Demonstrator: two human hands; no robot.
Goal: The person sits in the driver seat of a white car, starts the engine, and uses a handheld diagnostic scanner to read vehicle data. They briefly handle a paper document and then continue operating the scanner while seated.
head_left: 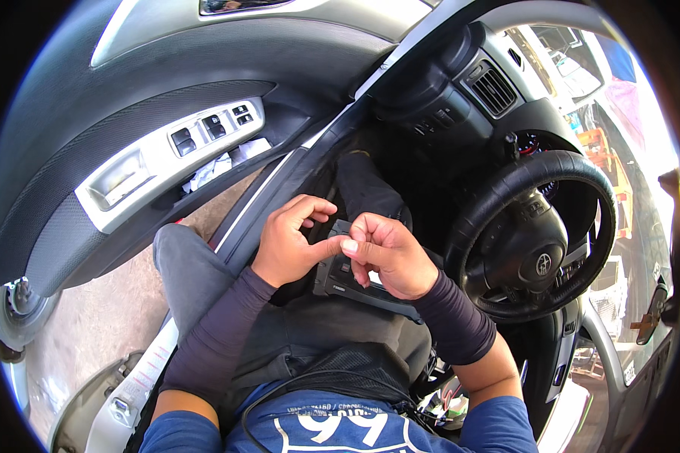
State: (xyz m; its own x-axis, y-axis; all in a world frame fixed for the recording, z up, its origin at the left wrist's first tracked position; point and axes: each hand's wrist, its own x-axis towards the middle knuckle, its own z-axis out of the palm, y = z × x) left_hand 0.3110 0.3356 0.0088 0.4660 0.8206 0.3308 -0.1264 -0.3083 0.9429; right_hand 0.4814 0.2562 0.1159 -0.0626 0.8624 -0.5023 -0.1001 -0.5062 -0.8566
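I sit in a car's driver seat, and both my hands meet above my lap. My left hand point(291, 238) has its thumb stretched toward the right one, with its fingers loosely bent and apart from the thumb. Nothing shows in its grasp. My right hand point(389, 257) has curled fingers, and its thumb tip touches the left thumb tip. Whether something small is pinched there is hidden. Beneath the hands, a black rectangular device point(340, 282) rests on my lap, partly covered by the right hand.
A black steering wheel point(472, 204) stands close to my right. On the left, the open car door carries a silver window-switch panel point(151, 170), with white papers point(208, 174) in its pocket. A dark cable point(279, 383) crosses my shirt.
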